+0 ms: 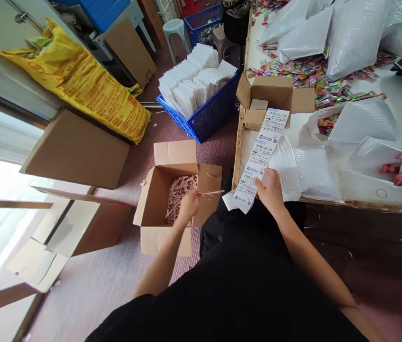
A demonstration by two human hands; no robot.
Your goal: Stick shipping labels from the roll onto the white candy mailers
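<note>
My left hand (188, 205) is over an open cardboard box (154, 194) on the floor, its fingers closed on a thin paper strip (211, 193) that points right. Pinkish shredded paper (177, 197) lies inside that box. At the table's near edge, my right hand (269, 188) has its fingers apart and rests beside the lower end of a long strip of printed labels (258, 159). The strip's upper end lies over a small open carton (272, 88) on the table. White bubble mailers (315, 173) lie just right of my right hand.
A blue basket (208, 116) full of white envelopes stands on the floor ahead. Colourful small packets (304, 69) and stuffed white bags (358, 38) cover the table (397, 118). A yellow sack (90, 85) and large cardboard pieces (76, 147) stand at left. A stool (175, 29) is farther back.
</note>
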